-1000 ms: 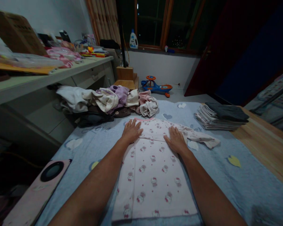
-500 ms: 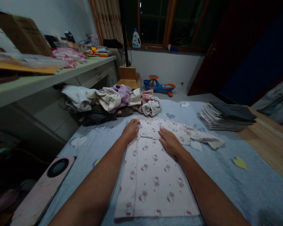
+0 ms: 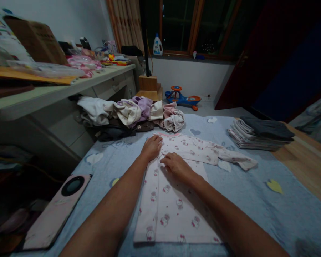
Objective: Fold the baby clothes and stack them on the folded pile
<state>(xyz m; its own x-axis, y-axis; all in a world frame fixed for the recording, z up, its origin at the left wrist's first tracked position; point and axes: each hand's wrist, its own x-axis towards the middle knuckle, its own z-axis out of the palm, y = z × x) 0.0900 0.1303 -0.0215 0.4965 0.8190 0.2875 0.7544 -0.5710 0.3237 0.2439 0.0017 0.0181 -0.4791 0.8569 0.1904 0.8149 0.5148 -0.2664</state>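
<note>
Baby shirt (image 3: pixel 173 210) lies flat on the blue bedsheet (image 3: pixel 289 210); left hand (image 3: pixel 151 148) presses open near its collar; right hand (image 3: pixel 178 167) rests loosely curled across the chest, pinching nothing.

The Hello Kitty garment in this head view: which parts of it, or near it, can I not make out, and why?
- Head view: the chest of the Hello Kitty garment is hidden by the left hand and right hand.
- Head view: its second sleeve does not show; the left forearm may cover it, but I cannot tell.
- Head view: the white-and-blue bottle's label is too small to read.
</note>
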